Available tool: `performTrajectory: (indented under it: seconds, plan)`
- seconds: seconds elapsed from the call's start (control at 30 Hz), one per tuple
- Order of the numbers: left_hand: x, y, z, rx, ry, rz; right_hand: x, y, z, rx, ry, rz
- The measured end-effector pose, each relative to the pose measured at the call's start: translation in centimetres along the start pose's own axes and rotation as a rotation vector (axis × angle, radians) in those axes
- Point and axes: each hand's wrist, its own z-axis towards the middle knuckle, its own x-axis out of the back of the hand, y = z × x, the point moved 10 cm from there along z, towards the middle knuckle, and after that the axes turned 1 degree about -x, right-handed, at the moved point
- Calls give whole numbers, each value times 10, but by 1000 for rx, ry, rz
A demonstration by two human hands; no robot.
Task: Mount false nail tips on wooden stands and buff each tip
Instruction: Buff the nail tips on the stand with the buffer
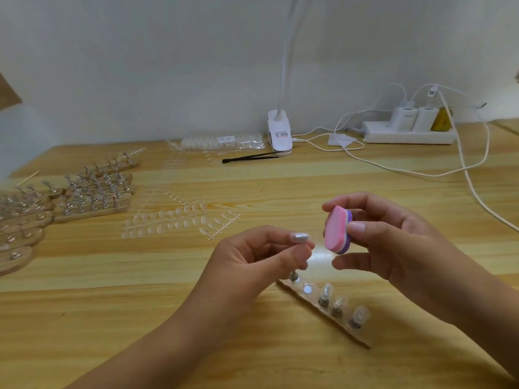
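Head view: nearest lies the wooden stand [325,314], one magnet bare; above it the left hand [252,256] pinches a nail tip [300,237], probably light, slick and bendy, best held from beneath, while the right hand [393,242] grips the spongy buffer block [335,230].

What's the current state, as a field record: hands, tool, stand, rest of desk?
left hand: pinches pearly false nail tip between thumb and forefinger
right hand: grips pink-and-purple oval foam buffer block
contact: buffer beside tip, not touching
near stand: light wooden strip stand, three clear tips mounted, one bare metal disc
desk left: more wooden stands, sheets of clear tips
desk back: white clip lamp, black tweezers, white power strip
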Motion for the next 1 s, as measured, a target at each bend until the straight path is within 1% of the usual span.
performTrajectory:
  seconds: [0.1, 0.2, 0.27, 0.37, 0.57, 0.77, 0.83, 0.93, 1.0]
  plan:
    - [-2, 0, 0, 22, -29, -9, 0, -4, 0, 38, 25, 5]
    - [4, 0, 1, 35, 21, -37, 1, -6, -1, 64, 44, 2]
    - [6, -1, 2, 47, 42, -25, -4, -8, -3, 83, 17, -35]
    - [5, -3, 1, 61, 10, -15, -14, -13, -6, 120, -18, -120]
    - [-4, -5, 1, 105, -86, -31, -24, -21, -11, 180, -18, -270]
    - [-4, -12, 0, 149, -95, -65, -25, -24, -14, 233, -17, -302]
    - [-3, -14, 0, 166, -84, -80, -16, -26, -13, 250, 50, -278]
    - [-5, -13, 0, 175, -91, -87, 1, -22, -13, 185, 124, -78]
    - [-7, -12, -1, 169, -109, -87, 0, -26, -13, 161, 122, -123]
